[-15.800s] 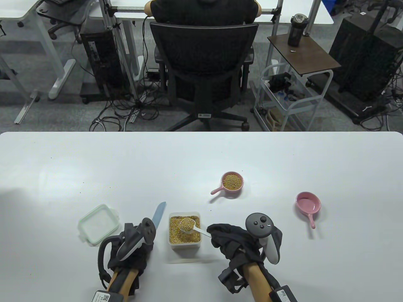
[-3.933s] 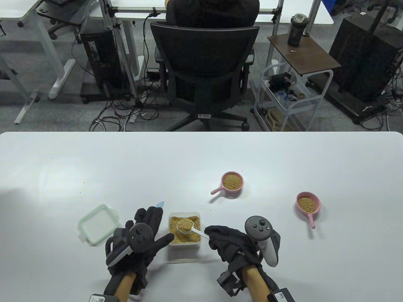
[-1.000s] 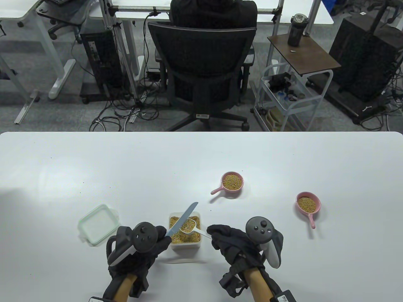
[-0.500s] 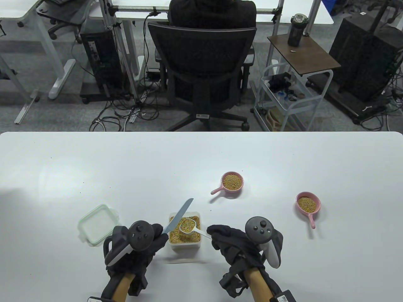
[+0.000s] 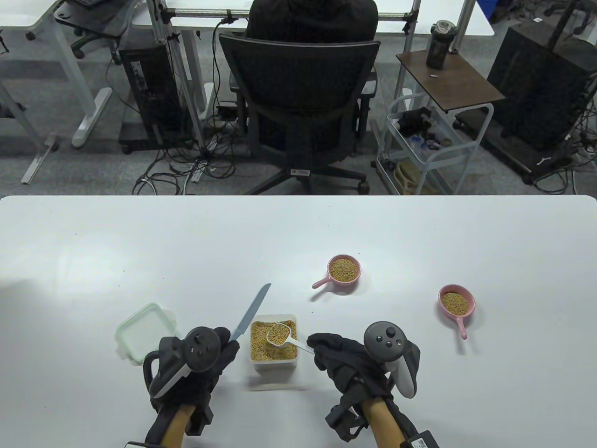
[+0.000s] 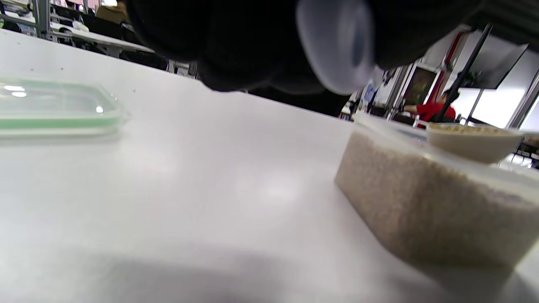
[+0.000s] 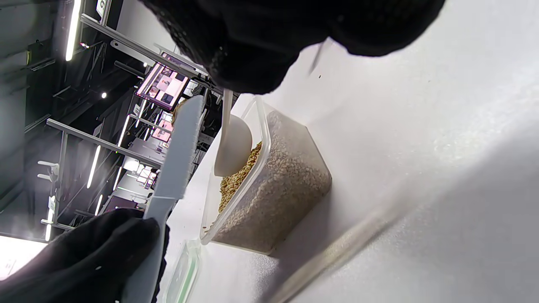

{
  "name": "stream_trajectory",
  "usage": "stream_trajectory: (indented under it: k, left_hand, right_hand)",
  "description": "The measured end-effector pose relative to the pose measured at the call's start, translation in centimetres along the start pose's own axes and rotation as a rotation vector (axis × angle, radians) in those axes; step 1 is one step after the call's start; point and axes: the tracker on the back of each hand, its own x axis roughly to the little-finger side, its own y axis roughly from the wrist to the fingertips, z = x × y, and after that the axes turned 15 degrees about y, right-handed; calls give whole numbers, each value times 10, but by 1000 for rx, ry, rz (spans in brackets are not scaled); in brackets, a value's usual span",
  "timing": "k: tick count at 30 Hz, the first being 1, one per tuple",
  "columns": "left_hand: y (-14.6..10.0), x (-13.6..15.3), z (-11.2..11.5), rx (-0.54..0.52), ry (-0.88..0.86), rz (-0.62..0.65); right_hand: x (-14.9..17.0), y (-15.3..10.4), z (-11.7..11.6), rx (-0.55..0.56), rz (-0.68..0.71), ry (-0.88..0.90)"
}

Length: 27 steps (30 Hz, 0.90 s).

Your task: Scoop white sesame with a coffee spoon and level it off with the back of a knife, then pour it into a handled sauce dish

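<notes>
knife point(image 5: 251, 311): swung left off spoon point(image 5: 279, 333) | left hand point(image 5: 205, 359): drew back left

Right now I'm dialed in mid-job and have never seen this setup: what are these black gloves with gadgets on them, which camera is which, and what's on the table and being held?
There is no machine here: a person wears black sensor gloves with a tracker strapped to the back of each hand. The big picture looks down at the white table; the other two come from cameras on each wrist, so they look tilted. The left hand grips a knife beside the sesame container. The right hand pinches a coffee spoon, filled, over that container. The container's lid lies to the left. Two pink handled sauce dishes, one farther back and one to the right, already hold sesame.
</notes>
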Motion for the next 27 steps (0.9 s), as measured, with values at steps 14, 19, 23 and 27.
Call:
stream_trajectory:
  k: [14,19,23,27]
  left_hand:
    - [9,9,18,170,51,-66]
    - [16,17,31,258,64,-108]
    - [18,19,38,301,84,-127]
    - [19,19,40,320,108,-142]
  right_hand:
    - [0,-2,1,-1,0,1]
    - [-1,-2,1,-1,3,2]
    - [-1,-2,1,0,2,3]
    - [-1,-2,1,0,4,1]
